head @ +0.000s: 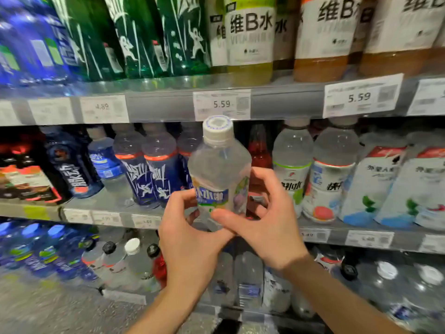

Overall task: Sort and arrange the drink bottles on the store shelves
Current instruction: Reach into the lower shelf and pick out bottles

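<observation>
Clear bottle (219, 174) held upright in front of the middle shelf (337, 231), the left hand (190, 237) and right hand (269, 220) both curled round its lower body. Risk: grip sits low, apparently fingertip-only; bottle could tip, toppling neighbouring red bottle (258, 153).

A bottle (219, 169) is held upright in front of the middle shelf (337, 233), between the left hand (190, 239) below and to its left and the right hand (267, 218) to its right. Behind it, rows of bottles are stood along the middle shelf. Above, taller bottles are ranged on the upper shelf (163, 104), price tags (222, 104) being fixed along its front edge. Below, more bottles are set on what appears to be the lowest shelf (125, 296).
</observation>
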`<state>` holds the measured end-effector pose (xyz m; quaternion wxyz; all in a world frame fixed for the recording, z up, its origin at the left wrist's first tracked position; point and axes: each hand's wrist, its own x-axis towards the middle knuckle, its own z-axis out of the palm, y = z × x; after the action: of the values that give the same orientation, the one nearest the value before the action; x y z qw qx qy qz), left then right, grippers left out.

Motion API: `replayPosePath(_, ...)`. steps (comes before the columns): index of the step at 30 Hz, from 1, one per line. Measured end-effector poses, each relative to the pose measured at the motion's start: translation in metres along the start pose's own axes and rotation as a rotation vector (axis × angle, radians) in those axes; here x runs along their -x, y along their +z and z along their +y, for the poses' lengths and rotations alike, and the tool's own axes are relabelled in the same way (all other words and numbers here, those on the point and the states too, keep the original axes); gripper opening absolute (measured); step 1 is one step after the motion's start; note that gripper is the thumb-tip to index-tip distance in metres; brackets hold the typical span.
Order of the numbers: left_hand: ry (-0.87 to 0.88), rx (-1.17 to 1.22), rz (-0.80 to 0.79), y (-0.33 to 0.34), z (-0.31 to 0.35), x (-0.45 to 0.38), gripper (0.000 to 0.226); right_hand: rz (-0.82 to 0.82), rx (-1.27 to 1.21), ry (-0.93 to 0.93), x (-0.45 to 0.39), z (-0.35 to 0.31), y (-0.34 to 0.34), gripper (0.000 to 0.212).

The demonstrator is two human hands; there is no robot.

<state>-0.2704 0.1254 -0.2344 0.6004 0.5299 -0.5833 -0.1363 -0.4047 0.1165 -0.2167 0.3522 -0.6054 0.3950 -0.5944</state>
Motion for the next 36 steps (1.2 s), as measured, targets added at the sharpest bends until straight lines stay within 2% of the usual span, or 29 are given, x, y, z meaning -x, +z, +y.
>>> replayPosePath(3, -0.026, 0.05, -0.052, 0.03, 0.016, 0.014, 0.063, 0.032, 0.02, 0.018, 0.008, 0.0, -0.039, 0.056)
replayPosePath(7, 0.041, 0.157, -0.267, 0.068, 0.042, 0.041, 0.052, 0.111, 0.121, 0.052, 0.028, 0.007, -0.098, 0.064)
replayPosePath(10, 0.062, 0.244, -0.434, 0.097, 0.064, 0.063, 0.058, 0.151, 0.19, 0.056, 0.038, -0.004, -0.144, 0.063)
replayPosePath(14, -0.045, 0.423, -0.623, 0.135, 0.103, 0.085, 0.057, 0.249, 0.181, 0.099, 0.053, -0.015, -0.205, 0.056)
replayPosePath(16, -0.077, 0.496, -0.762, 0.159, 0.122, 0.09, 0.065, 0.323, 0.174, 0.128, 0.063, -0.017, -0.239, 0.054)
replayPosePath(18, -0.084, 0.537, -0.857, 0.182, 0.141, 0.097, 0.065, 0.354, 0.2, 0.154, 0.073, -0.022, -0.273, 0.058)
replayPosePath(21, -0.049, 0.553, -0.868, 0.215, 0.167, 0.111, 0.061, 0.328, 0.223, 0.166, 0.087, -0.035, -0.315, 0.071)
replayPosePath(25, 0.06, 0.447, -0.826, 0.259, 0.189, 0.128, 0.06, 0.345, 0.248, 0.119, 0.099, -0.047, -0.35, 0.054)
replayPosePath(30, 0.091, 0.424, -0.798, 0.307, 0.21, 0.149, 0.063, 0.548, 0.448, 0.1, 0.108, -0.038, -0.374, 0.072)
replayPosePath(33, 0.105, 0.409, -0.804, 0.326, 0.223, 0.157, 0.063, 0.707, 0.423, 0.038, 0.111, -0.03, -0.389, 0.081)
replayPosePath(36, 0.141, 0.361, -0.877, 0.343, 0.232, 0.156, 0.065, 0.83, 0.351, 0.029, 0.111, -0.028, -0.404, 0.07)
